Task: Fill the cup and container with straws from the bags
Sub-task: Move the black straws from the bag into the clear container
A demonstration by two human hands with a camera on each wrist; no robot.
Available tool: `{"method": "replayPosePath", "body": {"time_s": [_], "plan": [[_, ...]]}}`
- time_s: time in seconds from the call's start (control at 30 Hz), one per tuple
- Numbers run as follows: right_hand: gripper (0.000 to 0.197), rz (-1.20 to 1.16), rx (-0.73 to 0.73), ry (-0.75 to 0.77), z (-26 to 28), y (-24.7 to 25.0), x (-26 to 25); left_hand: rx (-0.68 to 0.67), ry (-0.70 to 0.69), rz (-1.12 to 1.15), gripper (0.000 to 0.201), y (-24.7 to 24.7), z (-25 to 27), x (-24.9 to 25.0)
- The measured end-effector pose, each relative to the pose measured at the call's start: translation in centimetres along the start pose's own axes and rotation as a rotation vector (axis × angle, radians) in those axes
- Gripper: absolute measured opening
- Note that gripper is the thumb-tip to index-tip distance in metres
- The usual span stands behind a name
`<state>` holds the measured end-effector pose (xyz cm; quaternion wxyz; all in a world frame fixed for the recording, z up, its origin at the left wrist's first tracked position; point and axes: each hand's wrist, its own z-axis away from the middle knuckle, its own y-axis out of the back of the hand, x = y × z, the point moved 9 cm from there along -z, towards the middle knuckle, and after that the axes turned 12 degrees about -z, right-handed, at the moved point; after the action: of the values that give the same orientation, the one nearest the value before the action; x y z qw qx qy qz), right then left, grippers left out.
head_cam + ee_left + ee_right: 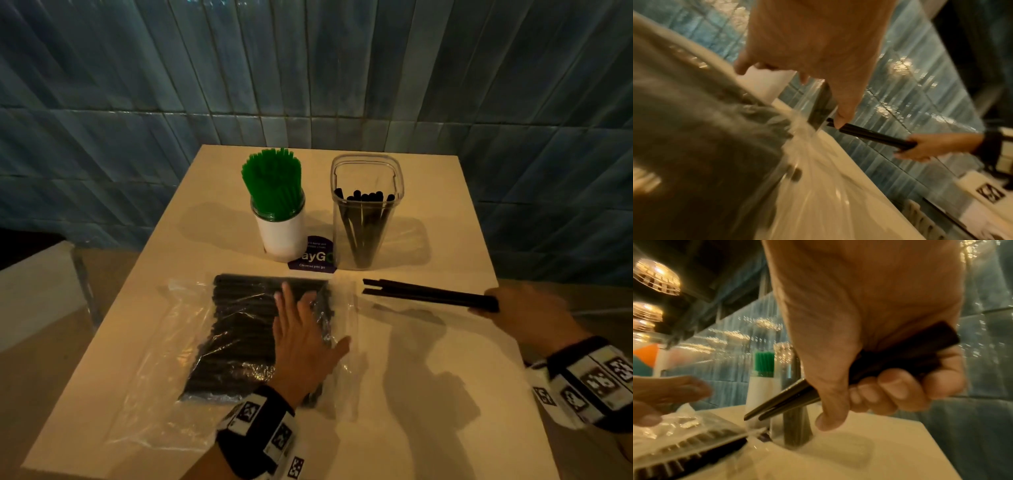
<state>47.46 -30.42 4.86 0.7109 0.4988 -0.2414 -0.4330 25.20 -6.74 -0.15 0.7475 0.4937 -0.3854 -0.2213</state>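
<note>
1. Head view: the left hand (pixel 301 342) is laid flat, fingers straight, on the bag (pixel 239 329) of black straws on the table (pixel 428 394). A few black straws (pixel 428 294) are gripped by the right hand (pixel 527 311), right of the bag, in front of the container (pixel 366 209). Green straws fill the cup (pixel 282 236).
2. Left wrist view: the flat left hand (pixel 818 48) is seen over the blurred bag (pixel 715 146).
3. Right wrist view: the fingers (pixel 894 386) are curled round the straws (pixel 789 402).

Glossy crinkled clear plastic bag (pixel 150 342), matt black straws (pixel 428 294), smooth tabletop (pixel 411 394)
</note>
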Motion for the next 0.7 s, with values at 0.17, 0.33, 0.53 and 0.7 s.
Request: {"method": "replayPosePath", "body": {"time_s": [0.17,0.33,0.53,0.7], "plan": [[0.032,0.033,0.046,0.265,3.9,3.3,-9.7,0.335,-0.314,-0.245,0.060,5.3,-1.3,5.9],[0.044,-0.239,0.154,0.473,6.5,7.4,-14.8,0.173,-0.229,0.014,0.018,5.3,-2.8,3.9],[0.041,-0.829,0.610,0.942,10.4,11.8,-18.4,0.252,-0.325,0.223,0.017,5.1,-1.9,6.4],[0.013,-1.373,0.675,0.812,9.0,13.6,-16.9,0.247,-0.261,0.484,0.015,6.8,-3.0,7.7]]}}
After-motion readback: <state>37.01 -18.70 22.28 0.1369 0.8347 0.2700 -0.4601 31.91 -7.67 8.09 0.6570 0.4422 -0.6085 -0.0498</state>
